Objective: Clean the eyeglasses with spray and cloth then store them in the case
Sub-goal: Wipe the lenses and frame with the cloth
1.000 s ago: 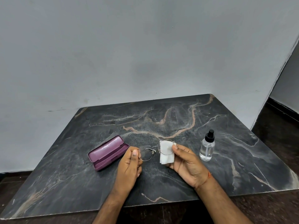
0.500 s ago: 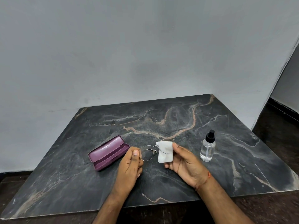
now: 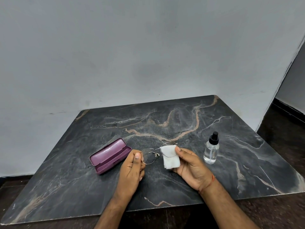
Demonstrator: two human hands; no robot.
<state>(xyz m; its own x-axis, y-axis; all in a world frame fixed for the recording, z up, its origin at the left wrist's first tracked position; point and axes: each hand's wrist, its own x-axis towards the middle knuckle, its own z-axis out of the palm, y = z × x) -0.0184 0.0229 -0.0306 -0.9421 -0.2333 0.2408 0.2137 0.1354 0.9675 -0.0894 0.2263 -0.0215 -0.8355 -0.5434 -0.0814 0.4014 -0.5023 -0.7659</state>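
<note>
While left hand pinches eyeglasses, right hand grips cloth, dark marble table, grey wall

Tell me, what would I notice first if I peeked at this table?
Two hands in the middle: the left hand pinches thin glasses while the right hand holds a white cloth on one lens. An open purple case lies to their left, a spray bottle to their right.
</note>
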